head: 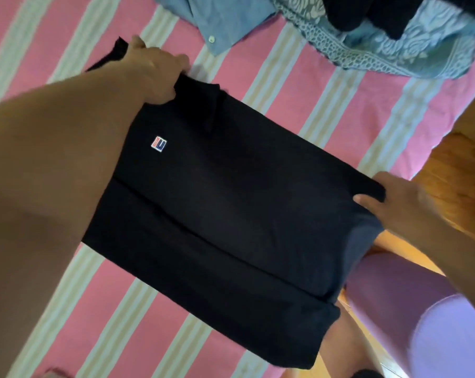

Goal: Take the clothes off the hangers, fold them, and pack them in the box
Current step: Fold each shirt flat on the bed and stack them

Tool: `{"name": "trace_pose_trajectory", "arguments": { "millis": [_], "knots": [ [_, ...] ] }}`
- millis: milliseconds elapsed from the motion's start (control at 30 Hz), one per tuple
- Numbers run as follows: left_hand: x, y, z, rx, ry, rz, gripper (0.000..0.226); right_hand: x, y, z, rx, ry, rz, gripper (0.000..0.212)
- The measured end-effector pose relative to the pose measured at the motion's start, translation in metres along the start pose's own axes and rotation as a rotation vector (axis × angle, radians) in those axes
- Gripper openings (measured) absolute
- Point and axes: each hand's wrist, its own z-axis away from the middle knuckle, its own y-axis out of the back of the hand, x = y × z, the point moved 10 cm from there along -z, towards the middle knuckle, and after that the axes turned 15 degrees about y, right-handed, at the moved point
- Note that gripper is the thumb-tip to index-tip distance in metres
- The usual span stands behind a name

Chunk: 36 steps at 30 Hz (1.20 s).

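Head view shows us gripping the black shirt point(217, 208) stretched lengthwise between both hands, left hand point(154, 69) pinching its far-left end, right hand point(394, 205) its near-right end.

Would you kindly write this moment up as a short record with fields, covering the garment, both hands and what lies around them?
garment: black shirt with a small logo patch, partly folded, held flat over the bed
left hand: left hand grips the far edge of the shirt
right hand: right hand pinches the near-right corner
surface: pink striped bedsheet
other clothes: blue button shirt, patterned blue-grey cloth and dark clothes at the top of the view
box: not in view
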Motion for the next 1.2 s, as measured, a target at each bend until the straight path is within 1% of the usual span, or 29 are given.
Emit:
{"name": "trace_pose_trajectory", "arguments": {
  "millis": [67, 133, 200, 267, 333, 400, 433, 467, 500, 567, 600, 633, 700, 733, 800, 867, 967, 1000, 1067, 1100, 1167, 1200],
  "knots": [
    [-0.014, 0.000, 0.008, 0.040, 0.021, 0.038, 0.044, -0.006, 0.011, 0.008, 0.087, 0.048, 0.001, 0.029],
    [-0.032, 0.005, 0.026, 0.126, 0.056, 0.117, 0.034, -0.016, 0.022, 0.019, 0.166, 0.139, 0.042, 0.028],
    [-0.054, 0.006, 0.047, 0.192, 0.098, 0.189, 0.026, -0.034, 0.032, 0.040, 0.247, 0.305, 0.139, 0.026],
    [-0.079, 0.000, 0.071, 0.227, 0.161, 0.290, 0.026, -0.055, 0.033, 0.068, 0.289, 0.497, 0.209, 0.022],
    [-0.105, -0.009, 0.101, 0.245, 0.255, 0.525, 0.033, -0.068, 0.024, 0.094, 0.275, 0.625, 0.227, 0.018],
    [-0.130, -0.024, 0.138, 0.283, 0.401, 0.765, 0.037, -0.077, 0.008, 0.117, 0.254, 0.681, 0.227, 0.014],
    [-0.138, -0.038, 0.156, 0.276, 0.481, 0.887, 0.039, -0.081, -0.002, 0.127, 0.249, 0.700, 0.229, 0.011],
    [-0.142, -0.055, 0.176, 0.253, 0.564, 1.034, 0.042, -0.087, -0.012, 0.138, 0.242, 0.718, 0.230, 0.007],
    [-0.143, -0.076, 0.194, 0.215, 0.645, 1.237, 0.045, -0.093, -0.025, 0.147, 0.230, 0.734, 0.224, 0.005],
    [-0.134, -0.125, 0.230, 0.081, 0.833, 1.665, 0.044, -0.101, -0.052, 0.158, 0.187, 0.738, 0.203, 0.010],
    [-0.126, -0.148, 0.242, -0.013, 0.899, 1.824, 0.041, -0.103, -0.067, 0.161, 0.158, 0.733, 0.209, 0.014],
    [-0.120, -0.167, 0.249, -0.098, 0.939, 1.951, 0.041, -0.105, -0.082, 0.164, 0.131, 0.731, 0.228, 0.017],
    [-0.112, -0.188, 0.253, -0.231, 0.972, 2.155, 0.048, -0.108, -0.104, 0.166, 0.088, 0.720, 0.264, 0.021],
    [-0.110, -0.189, 0.250, -0.266, 0.956, 2.250, 0.050, -0.108, -0.110, 0.165, 0.080, 0.706, 0.271, 0.020],
    [-0.113, -0.180, 0.241, -0.272, 0.935, 2.389, 0.049, -0.110, -0.111, 0.167, 0.088, 0.688, 0.273, 0.015],
    [-0.122, -0.165, 0.238, -0.206, 0.927, 2.371, 0.046, -0.112, -0.105, 0.170, 0.111, 0.690, 0.267, 0.017],
    [-0.150, -0.146, 0.249, 0.044, 1.011, 2.115, 0.039, -0.121, -0.090, 0.179, 0.147, 0.730, 0.246, 0.022],
    [-0.158, -0.141, 0.253, 0.112, 1.015, 2.053, 0.039, -0.126, -0.087, 0.183, 0.148, 0.747, 0.248, 0.022],
    [-0.166, -0.140, 0.259, 0.213, 1.022, 2.018, 0.046, -0.135, -0.087, 0.192, 0.126, 0.787, 0.278, 0.020],
    [-0.169, -0.144, 0.262, 0.255, 1.052, 2.008, 0.046, -0.138, -0.091, 0.194, 0.105, 0.797, 0.299, 0.019],
    [-0.173, -0.159, 0.267, 0.294, 1.139, 1.969, 0.043, -0.137, -0.104, 0.195, 0.043, 0.787, 0.348, 0.008],
    [-0.171, -0.172, 0.266, 0.263, 1.175, 1.962, 0.041, -0.133, -0.113, 0.193, 0.007, 0.756, 0.366, 0.014]
  ]
}}
